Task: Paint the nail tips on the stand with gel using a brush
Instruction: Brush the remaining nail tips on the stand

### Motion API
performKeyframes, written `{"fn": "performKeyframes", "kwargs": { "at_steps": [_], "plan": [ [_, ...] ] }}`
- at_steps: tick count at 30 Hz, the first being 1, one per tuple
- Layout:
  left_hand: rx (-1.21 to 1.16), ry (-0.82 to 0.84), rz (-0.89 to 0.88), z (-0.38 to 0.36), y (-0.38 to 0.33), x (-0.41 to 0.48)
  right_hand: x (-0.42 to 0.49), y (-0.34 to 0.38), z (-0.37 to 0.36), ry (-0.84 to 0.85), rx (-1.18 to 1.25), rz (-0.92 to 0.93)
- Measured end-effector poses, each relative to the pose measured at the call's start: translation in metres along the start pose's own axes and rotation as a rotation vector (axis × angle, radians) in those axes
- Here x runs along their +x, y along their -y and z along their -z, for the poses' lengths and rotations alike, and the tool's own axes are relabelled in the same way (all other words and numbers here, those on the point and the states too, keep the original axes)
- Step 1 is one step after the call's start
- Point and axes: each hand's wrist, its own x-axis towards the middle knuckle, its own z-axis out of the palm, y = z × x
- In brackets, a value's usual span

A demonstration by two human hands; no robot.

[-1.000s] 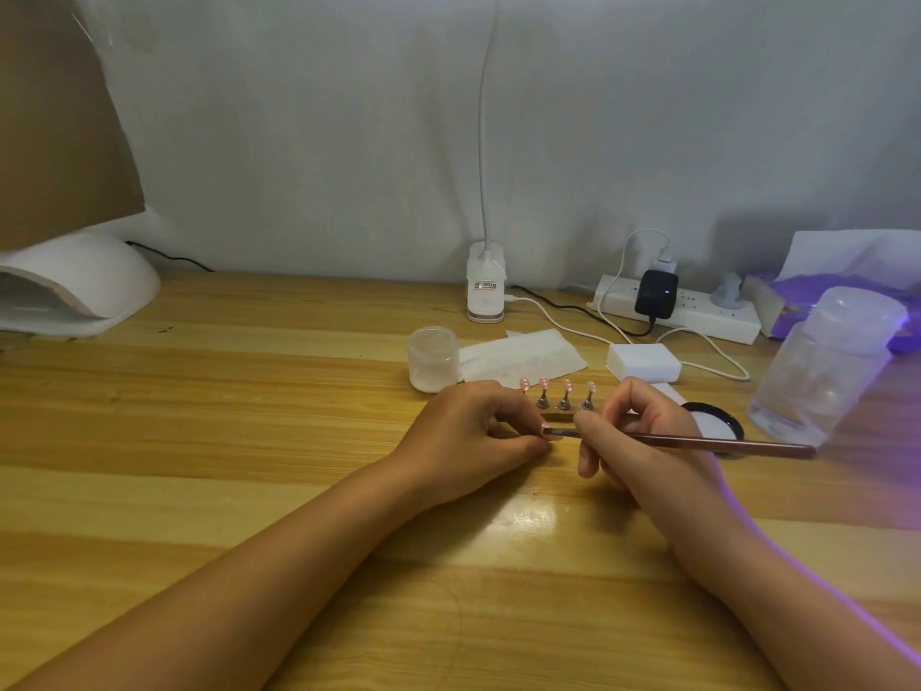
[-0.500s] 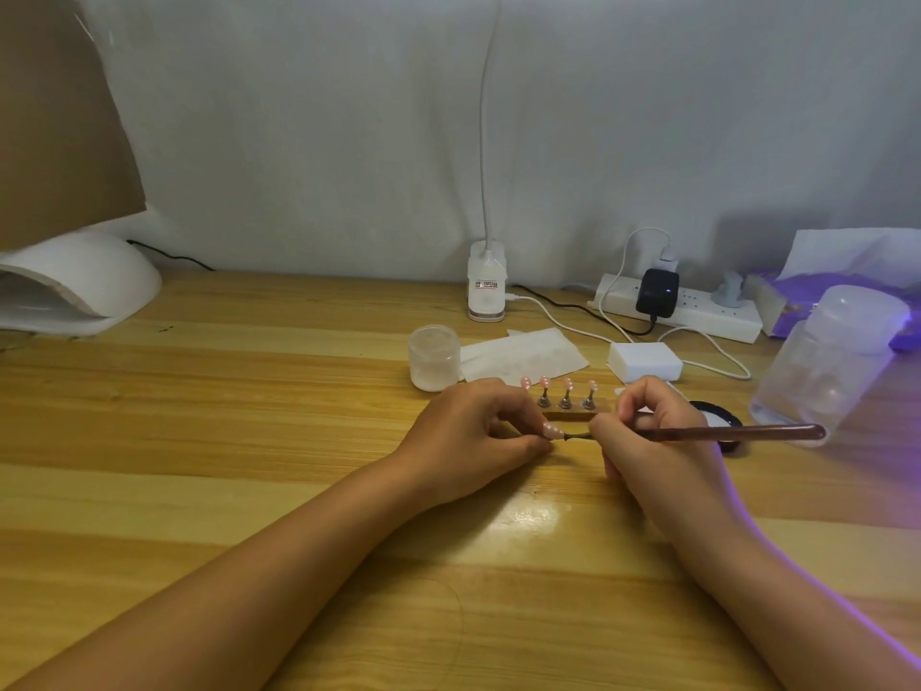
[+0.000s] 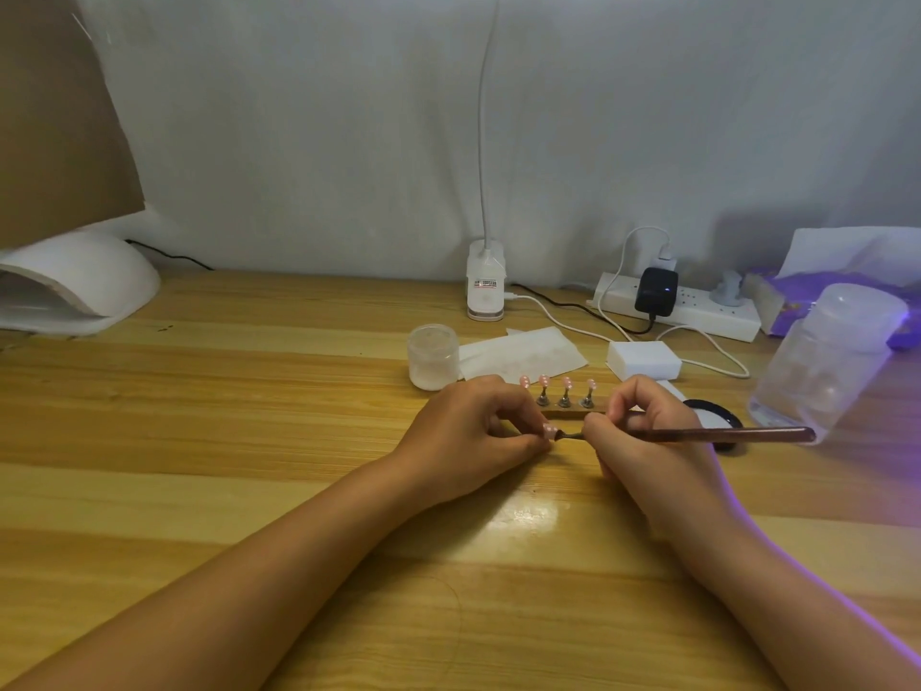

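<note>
A small wooden stand (image 3: pixel 573 414) lies on the table and carries several metal pegs topped with pink nail tips (image 3: pixel 566 382). My left hand (image 3: pixel 473 431) pinches one pink nail tip (image 3: pixel 549 431), held in front of the stand. My right hand (image 3: pixel 648 441) grips a dark reddish brush (image 3: pixel 737 434) like a pen. The brush's fine tip touches the held nail tip, and its handle points right. A black gel pot (image 3: pixel 717 416) sits just behind my right hand, partly hidden by it.
A frosted jar (image 3: pixel 432 356) and a white paper sheet (image 3: pixel 523 354) lie behind the stand. At the right stand a white box (image 3: pixel 644 359), a power strip (image 3: pixel 697 311) with cables and a clear plastic bottle (image 3: pixel 827 361). A white nail lamp (image 3: pixel 75 286) sits far left.
My right hand has drawn the brush handle level and slid slightly right, with the tip stroking the nail tip held in my left hand. The left hand has stayed in place.
</note>
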Motion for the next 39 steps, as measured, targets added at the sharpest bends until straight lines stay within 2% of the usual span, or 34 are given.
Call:
{"fn": "performKeyframes", "kwargs": {
  "at_steps": [4,7,11,17,23,28,35,39],
  "plan": [
    [-0.01,-0.01,-0.003,-0.0011,0.002,0.0003,0.0001,-0.0013,0.0005,-0.062,0.022,0.025],
    [-0.023,-0.005,-0.013,-0.0017,0.002,0.0,-0.0011,0.0015,-0.0002,-0.011,0.128,0.036],
    [0.015,-0.007,-0.022,-0.0014,0.0025,-0.0002,-0.0017,0.0023,-0.0023,0.072,0.075,0.054],
    [0.021,-0.005,-0.025,-0.0007,0.0014,-0.0009,0.0012,-0.003,0.0002,-0.013,-0.031,0.044],
    [0.01,0.002,-0.014,-0.0009,0.0023,-0.0006,0.0001,0.0,0.001,-0.024,0.172,0.014],
    [0.046,0.013,-0.012,-0.0015,0.0037,0.0003,-0.0012,0.0014,-0.0019,0.073,0.073,0.041],
    [0.035,0.017,-0.021,-0.0013,0.0034,-0.0004,0.001,-0.0013,0.0005,0.024,0.019,0.025],
    [0.029,0.021,-0.019,-0.0005,0.0033,-0.0002,-0.0008,0.002,0.0011,-0.014,0.173,0.015]
  ]
}}
